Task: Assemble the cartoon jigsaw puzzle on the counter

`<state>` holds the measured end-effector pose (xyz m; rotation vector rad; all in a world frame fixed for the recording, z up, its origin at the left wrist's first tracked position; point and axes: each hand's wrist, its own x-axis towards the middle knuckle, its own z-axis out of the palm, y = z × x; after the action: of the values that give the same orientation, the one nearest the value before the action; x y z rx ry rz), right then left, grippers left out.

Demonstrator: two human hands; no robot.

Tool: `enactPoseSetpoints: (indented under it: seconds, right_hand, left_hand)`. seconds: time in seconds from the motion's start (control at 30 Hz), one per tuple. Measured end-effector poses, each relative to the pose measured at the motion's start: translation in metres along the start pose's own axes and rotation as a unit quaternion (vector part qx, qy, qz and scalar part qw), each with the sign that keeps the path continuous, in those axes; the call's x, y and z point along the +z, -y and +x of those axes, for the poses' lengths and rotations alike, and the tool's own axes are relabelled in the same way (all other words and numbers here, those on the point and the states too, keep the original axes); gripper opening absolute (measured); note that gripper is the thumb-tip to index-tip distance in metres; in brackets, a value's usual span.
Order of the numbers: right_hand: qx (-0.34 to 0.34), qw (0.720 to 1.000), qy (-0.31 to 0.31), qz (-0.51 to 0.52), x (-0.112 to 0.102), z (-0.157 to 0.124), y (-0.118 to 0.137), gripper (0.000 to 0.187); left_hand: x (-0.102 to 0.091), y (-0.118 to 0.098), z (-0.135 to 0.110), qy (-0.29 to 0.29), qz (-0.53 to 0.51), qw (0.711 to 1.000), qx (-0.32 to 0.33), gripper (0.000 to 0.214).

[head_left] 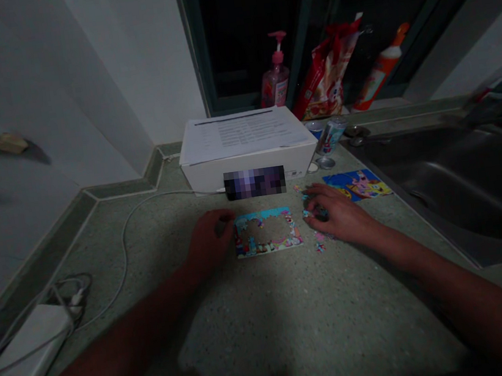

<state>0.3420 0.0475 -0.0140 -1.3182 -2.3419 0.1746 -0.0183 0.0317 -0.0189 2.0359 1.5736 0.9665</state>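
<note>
A small jigsaw puzzle [270,248] lies on the countertop, its colourful border joined and its middle showing bare counter. My left hand [211,237] rests at the puzzle's left edge, fingers curled and the thumb and fingertips against that edge. Over a scatter of loose puzzle pieces [320,246] to the right is my right hand [340,212]. Its thumb and fingers close on a small puzzle piece [307,212], though the hand partly covers the pieces below. A blue picture card [370,183] with cartoon figures lies just beyond the right hand.
A white box [203,173] with printed sheets stands behind, a phone [255,183] leaning against it on a white cable [124,248]. A can [331,135] stands beside the box. The sink [477,183] is at right, a power strip [35,340] at left, a pump bottle [275,83] at the window.
</note>
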Motion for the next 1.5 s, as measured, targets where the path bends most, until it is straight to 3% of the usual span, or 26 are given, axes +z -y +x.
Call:
enactPoseSetpoints:
  seconds: [0.6, 1.3, 1.5]
  right_hand:
    - [0.007, 1.0, 0.015, 0.002, -0.001, 0.0, -0.001, 0.007]
    - [-0.054, 0.998, -0.02, -0.007, -0.01, 0.013, 0.016, 0.005]
    - [-0.095, 0.995, 0.014, 0.015, -0.006, 0.029, 0.03, 0.011]
  left_hand:
    - [0.0, -0.002, 0.001, 0.001, 0.009, 1.0, -0.009, 0.018]
    - [-0.001, -0.003, 0.001, 0.003, 0.003, 1.0, -0.001, 0.019]
    - [0.0, -0.004, 0.001, -0.001, 0.005, 1.0, -0.008, 0.021]
